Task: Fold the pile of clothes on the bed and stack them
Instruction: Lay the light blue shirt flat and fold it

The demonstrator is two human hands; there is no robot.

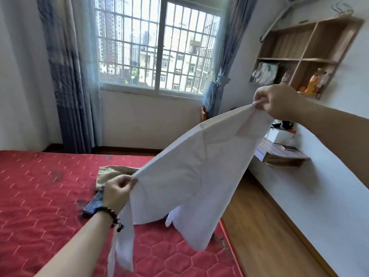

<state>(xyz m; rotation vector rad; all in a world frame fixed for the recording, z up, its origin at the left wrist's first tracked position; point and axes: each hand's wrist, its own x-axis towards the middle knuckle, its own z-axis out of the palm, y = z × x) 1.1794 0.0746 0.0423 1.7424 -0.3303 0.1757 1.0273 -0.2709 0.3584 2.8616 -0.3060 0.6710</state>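
Note:
A white garment (191, 168) hangs stretched in the air over the red quilted bed (40, 186). My left hand (117, 190), with a bead bracelet on the wrist, pinches its lower left corner. My right hand (279, 100) grips the upper right corner, held higher. A white strip of the garment dangles below my left wrist. Behind the garment a beige garment (111, 172) and a dark blue garment (93, 204) lie on the bed, partly hidden.
A wooden floor strip (259, 226) runs between the bed's right edge and the white wall. A small wall-mounted shelf (279, 154) with boxes sticks out at the right. A wooden wall cabinet (305, 54) hangs above. The barred window (159, 47) and curtains are ahead.

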